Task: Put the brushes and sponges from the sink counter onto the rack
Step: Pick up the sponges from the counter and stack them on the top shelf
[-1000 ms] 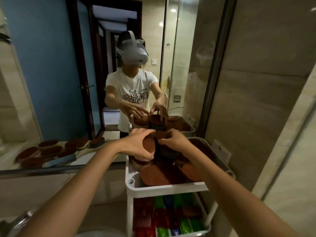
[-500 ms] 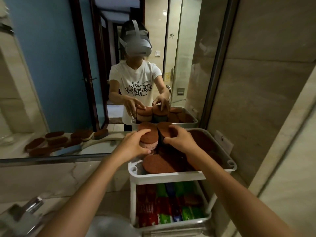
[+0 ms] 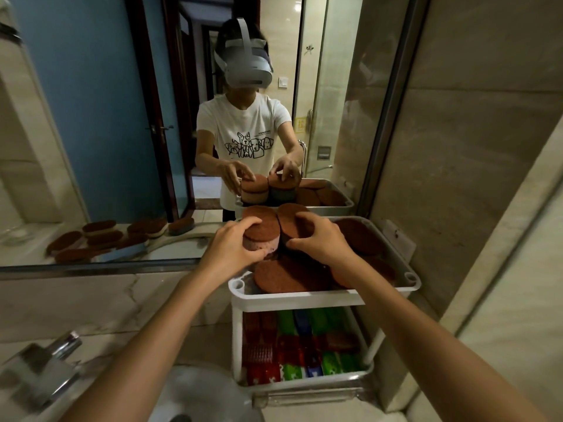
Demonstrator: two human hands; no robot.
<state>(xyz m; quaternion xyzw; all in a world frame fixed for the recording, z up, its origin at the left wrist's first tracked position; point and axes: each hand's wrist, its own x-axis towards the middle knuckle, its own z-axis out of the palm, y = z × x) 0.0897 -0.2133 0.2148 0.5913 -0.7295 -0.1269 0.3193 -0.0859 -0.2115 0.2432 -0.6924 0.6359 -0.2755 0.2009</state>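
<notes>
The faucet [image 3: 45, 363] now shows at the near tabletop. Both hands have sunk toward the rack's top tray [image 3: 292, 295]: left hand [image 3: 234, 248] grips a pink sponge [image 3: 262, 236], right hand [image 3: 320, 239] grips a dark sponge [image 3: 294, 222], touching. Placement looks imminent; the mirror [image 3: 91, 147] shows more brushes [image 3: 122, 237] waiting.

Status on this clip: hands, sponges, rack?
Left hand grips pink-sided sponge. Right hand grips dark sponge. Both over rack top tray, already crowded.
</notes>
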